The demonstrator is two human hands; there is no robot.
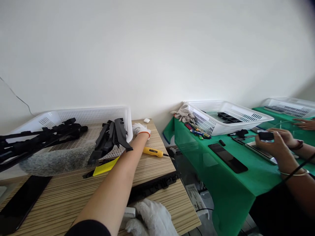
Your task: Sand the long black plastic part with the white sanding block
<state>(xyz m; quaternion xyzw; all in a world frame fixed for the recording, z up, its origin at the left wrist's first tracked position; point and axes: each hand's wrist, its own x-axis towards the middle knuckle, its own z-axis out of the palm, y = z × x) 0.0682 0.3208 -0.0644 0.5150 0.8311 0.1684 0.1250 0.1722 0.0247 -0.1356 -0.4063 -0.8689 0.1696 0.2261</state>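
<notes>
My left hand (142, 129), in a white knit glove with a red cuff edge, reaches far across the table to the basket's right corner. Its fingers are too unclear to tell whether they hold anything. Low in the view, my right hand (154, 218), in a fuzzy white glove, is closed around a light grey block-shaped thing (129, 212), mostly hidden. A long black plastic strip (155, 187) lies just beyond it. Beside my left wrist rests a yellow tool with a cable (153, 151). A small white case (147, 120) sits past my left hand.
A white basket (129, 119) holds black plastic parts (112, 136) and a grey fluffy roll (59, 160). A yellow brush (105, 167) and dark panel (23, 203) lie nearby. Across a gap, a co-worker's hands (277, 142) hold a dark object over a green table (211, 177).
</notes>
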